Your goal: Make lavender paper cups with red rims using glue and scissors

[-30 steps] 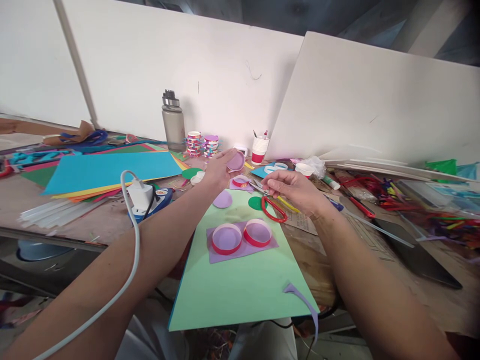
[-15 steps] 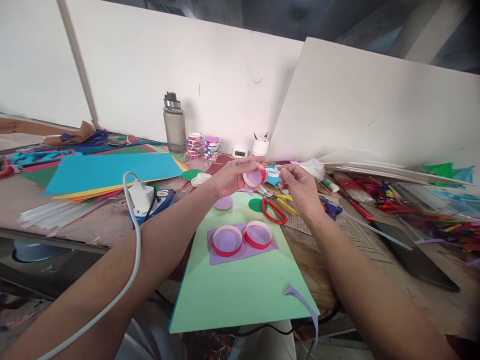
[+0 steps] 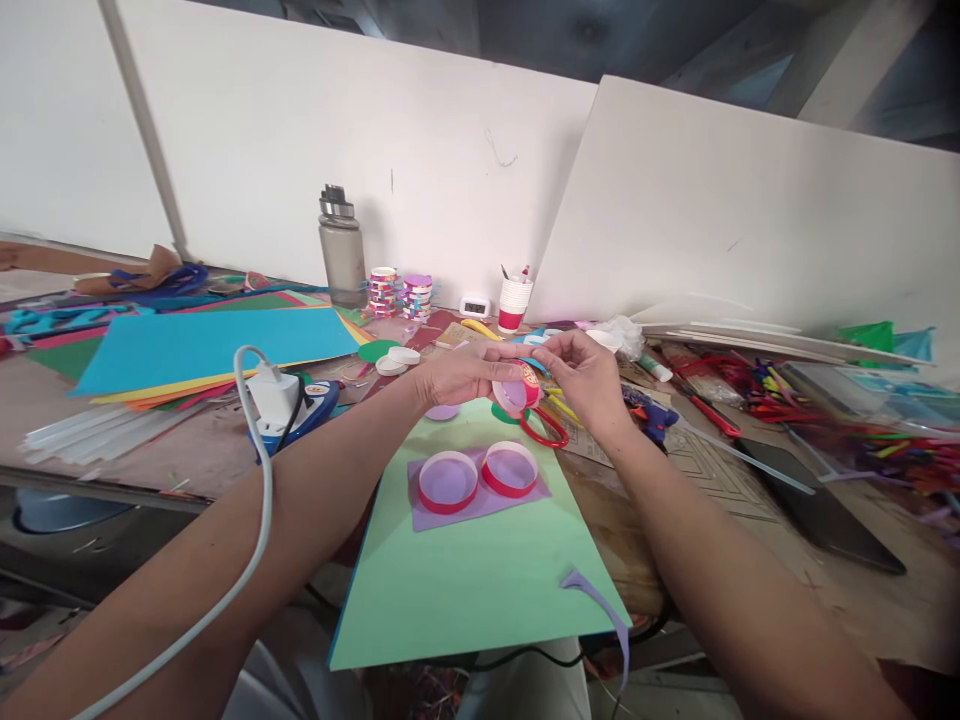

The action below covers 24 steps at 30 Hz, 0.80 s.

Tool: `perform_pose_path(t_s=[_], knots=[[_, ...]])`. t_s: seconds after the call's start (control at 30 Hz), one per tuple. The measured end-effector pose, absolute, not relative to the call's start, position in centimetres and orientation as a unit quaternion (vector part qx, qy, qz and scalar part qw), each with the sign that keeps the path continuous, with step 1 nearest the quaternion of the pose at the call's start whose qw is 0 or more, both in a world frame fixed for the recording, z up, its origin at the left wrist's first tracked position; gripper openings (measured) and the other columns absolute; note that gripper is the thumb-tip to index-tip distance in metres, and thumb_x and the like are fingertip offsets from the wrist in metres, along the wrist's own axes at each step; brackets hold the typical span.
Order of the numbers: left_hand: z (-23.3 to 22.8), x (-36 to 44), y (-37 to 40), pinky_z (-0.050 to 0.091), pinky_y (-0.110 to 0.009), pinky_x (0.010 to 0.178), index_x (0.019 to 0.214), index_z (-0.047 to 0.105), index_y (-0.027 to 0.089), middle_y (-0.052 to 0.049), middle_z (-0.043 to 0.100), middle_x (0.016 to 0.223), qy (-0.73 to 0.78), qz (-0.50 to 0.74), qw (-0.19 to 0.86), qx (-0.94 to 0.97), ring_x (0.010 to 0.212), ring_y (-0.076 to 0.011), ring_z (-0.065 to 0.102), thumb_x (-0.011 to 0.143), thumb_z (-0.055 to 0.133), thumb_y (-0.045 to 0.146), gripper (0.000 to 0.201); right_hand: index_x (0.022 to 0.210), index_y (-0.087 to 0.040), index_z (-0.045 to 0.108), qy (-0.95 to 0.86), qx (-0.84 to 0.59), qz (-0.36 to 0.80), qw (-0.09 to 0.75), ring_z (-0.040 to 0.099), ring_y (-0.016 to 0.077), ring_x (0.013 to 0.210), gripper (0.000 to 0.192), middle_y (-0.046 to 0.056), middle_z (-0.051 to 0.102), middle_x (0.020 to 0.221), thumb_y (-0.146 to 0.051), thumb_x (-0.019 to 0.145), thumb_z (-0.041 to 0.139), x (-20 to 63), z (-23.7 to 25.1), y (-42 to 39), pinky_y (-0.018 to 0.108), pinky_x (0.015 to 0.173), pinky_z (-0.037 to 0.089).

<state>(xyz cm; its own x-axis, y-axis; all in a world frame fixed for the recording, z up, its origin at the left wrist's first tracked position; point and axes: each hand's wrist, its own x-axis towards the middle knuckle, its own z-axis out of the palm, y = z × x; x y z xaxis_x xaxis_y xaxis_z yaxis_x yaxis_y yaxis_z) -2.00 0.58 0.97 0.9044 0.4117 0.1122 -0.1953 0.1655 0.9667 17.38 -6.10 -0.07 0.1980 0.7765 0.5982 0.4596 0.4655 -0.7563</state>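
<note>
Above the far end of the green sheet on the bench, the left hand pinches a small red paper ring with a lilac disc. The right hand pinches its upper rim. It looks feather-light, thin and easily crushed; the rim edge seems the safest hold.

My workbench is brown and worn, and it runs from left to right in front of me. White boards lean along its far side, one tilted at the right. Above them, the ceiling is dark grey.
</note>
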Motion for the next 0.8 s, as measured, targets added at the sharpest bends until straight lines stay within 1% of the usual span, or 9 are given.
perform_pose_path(t_s=[0.1,0.2,0.3,0.4,0.47,0.57,0.63,0.7,0.8], knots=[[1.2,-1.9,0.2,0.056,-0.028,0.069,0.132,0.070,0.016,-0.007,0.076,0.088,0.100,0.203,0.756,0.614,0.076,-0.0178,0.073,0.071,0.091,0.029,0.066,0.079,-0.021,0.066,-0.621,-0.506,0.114,0.587,0.052,0.0157,0.067,0.021,-0.001,0.061,0.071,-0.041,0.086,0.064,17.5,-0.1,-6.1,0.032,0.067,0.042],[1.2,-1.6,0.0,0.057,-0.029,0.070,0.124,0.073,0.014,-0.007,0.075,0.086,0.106,0.237,0.748,0.611,0.074,-0.0165,0.071,0.070,0.092,0.031,0.059,0.084,-0.021,0.067,-0.613,-0.506,0.117,0.595,0.052,0.0163,0.067,0.023,0.000,0.061,0.073,-0.041,0.090,0.058,17.5,-0.2,-6.1,0.032,0.067,0.043],[1.0,-1.2,0.0,0.059,-0.032,0.074,0.109,0.076,0.013,-0.008,0.075,0.088,0.101,0.314,0.734,0.593,0.077,-0.0166,0.071,0.070,0.092,0.034,0.047,0.096,-0.021,0.069,-0.613,-0.481,0.120,0.616,0.058,0.0179,0.076,0.029,0.003,0.067,0.086,-0.046,0.095,0.054,17.4,-0.1,-6.3,0.034,0.073,0.047],[1.1,-0.9,0.1,0.058,-0.033,0.080,0.096,0.075,0.012,-0.006,0.075,0.085,0.094,0.393,0.715,0.570,0.078,-0.0156,0.070,0.071,0.091,0.035,0.037,0.105,-0.022,0.069,-0.636,-0.456,0.122,0.610,0.063,0.0203,0.091,0.038,0.006,0.070,0.102,-0.056,0.098,0.053,17.0,0.0,-6.8,0.036,0.081,0.050],[1.2,-0.9,0.0,0.057,-0.032,0.083,0.093,0.075,0.012,-0.005,0.074,0.083,0.091,0.422,0.705,0.562,0.078,-0.0146,0.070,0.071,0.091,0.034,0.035,0.110,-0.024,0.069,-0.660,-0.445,0.124,0.593,0.063,0.0213,0.098,0.039,0.007,0.070,0.110,-0.058,0.096,0.057,16.6,0.1,-7.1,0.036,0.084,0.051],[1.3,-0.9,0.0,0.056,-0.030,0.082,0.092,0.076,0.013,-0.005,0.074,0.085,0.088,0.442,0.698,0.556,0.079,-0.0138,0.069,0.070,0.092,0.032,0.033,0.114,-0.024,0.069,-0.683,-0.445,0.110,0.568,0.063,0.0214,0.099,0.040,0.008,0.068,0.117,-0.056,0.091,0.066,16.2,0.1,-7.2,0.035,0.081,0.053],[1.1,-0.9,0.0,0.056,-0.030,0.081,0.091,0.076,0.013,-0.006,0.075,0.093,0.084,0.444,0.696,0.558,0.081,-0.0142,0.069,0.069,0.092,0.031,0.033,0.111,-0.024,0.070,-0.683,-0.453,0.089,0.566,0.062,0.0215,0.096,0.036,0.007,0.068,0.115,-0.053,0.088,0.070,16.0,0.0,-7.1,0.035,0.077,0.053],[0.9,-0.8,0.0,0.056,-0.031,0.080,0.090,0.076,0.014,-0.006,0.075,0.099,0.081,0.439,0.695,0.563,0.083,-0.0150,0.069,0.068,0.092,0.032,0.032,0.104,-0.024,0.070,-0.679,-0.451,0.074,0.574,0.063,0.0217,0.094,0.029,0.006,0.069,0.107,-0.049,0.088,0.071,16.0,-0.1,-7.0,0.035,0.076,0.052],[0.6,-0.7,0.0,0.057,-0.033,0.080,0.093,0.076,0.016,-0.005,0.075,0.097,0.083,0.431,0.697,0.568,0.084,-0.0162,0.070,0.070,0.091,0.033,0.032,0.097,-0.024,0.071,-0.676,-0.442,0.071,0.586,0.062,0.0204,0.086,0.021,0.004,0.068,0.096,-0.043,0.089,0.072,16.1,-0.2,-6.8,0.036,0.077,0.051]])
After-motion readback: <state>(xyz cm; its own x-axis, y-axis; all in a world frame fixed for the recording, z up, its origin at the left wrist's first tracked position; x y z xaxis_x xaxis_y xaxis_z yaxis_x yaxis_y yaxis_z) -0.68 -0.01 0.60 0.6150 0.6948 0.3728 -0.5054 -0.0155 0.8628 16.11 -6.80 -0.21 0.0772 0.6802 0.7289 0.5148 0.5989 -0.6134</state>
